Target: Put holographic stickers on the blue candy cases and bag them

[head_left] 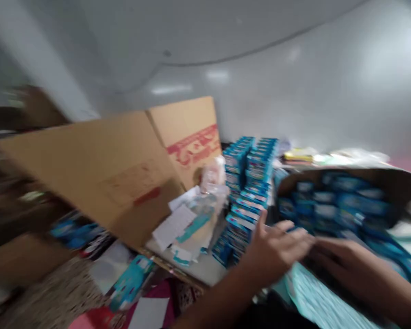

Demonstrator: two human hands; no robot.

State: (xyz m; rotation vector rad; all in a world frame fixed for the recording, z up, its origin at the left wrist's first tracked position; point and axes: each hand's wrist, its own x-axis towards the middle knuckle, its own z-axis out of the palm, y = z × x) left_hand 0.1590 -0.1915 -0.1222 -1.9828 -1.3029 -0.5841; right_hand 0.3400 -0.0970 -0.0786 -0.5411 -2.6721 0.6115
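My left hand (276, 249) is over the front of the table, its thumb raised and its fingers stretched to the right, with nothing visible in it. Close to its fingertips is my right hand (340, 258), blurred, its fingers partly hidden. Behind my left hand stand stacks of small blue boxes (248, 205) in rows. Right of them, a dark-walled open container (393, 187) holds many blue packs (342, 203). A pale turquoise, crinkled sheet or bag (324, 299) lies below my right hand.
A large cardboard sheet (123, 169) with red print stands upright at the left. Papers and plastic wrap (192, 224) lie on the table beside the boxes. Blue-and-white packaging (132, 281) and cartons are on the floor. A pale wall (260, 91) rises behind.
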